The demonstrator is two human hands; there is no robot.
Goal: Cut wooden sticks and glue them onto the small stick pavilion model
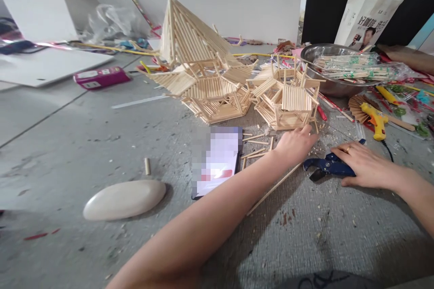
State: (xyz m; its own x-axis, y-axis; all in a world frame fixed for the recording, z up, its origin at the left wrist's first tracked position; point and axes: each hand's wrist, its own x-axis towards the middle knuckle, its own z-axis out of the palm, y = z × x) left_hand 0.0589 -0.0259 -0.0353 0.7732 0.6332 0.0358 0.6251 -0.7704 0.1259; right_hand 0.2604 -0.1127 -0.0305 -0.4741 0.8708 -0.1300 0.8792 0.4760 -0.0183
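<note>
My left hand reaches to the lower right of a small framework of wooden sticks. Its fingers are bent together at the frame's base; what they pinch, if anything, is hidden. Around the handles of dark blue cutters on the floor, my right hand is closed, with the blades pointing left. A long thin wooden stick lies between my left forearm and the cutters. Several short cut sticks are scattered beside a phone. A larger stick model with a tall pointed roof stands behind.
A white oval object lies at left near a short stick piece. At right are a yellow glue gun, a metal bowl with bagged sticks and a white carrier bag. A purple packet sits at back left.
</note>
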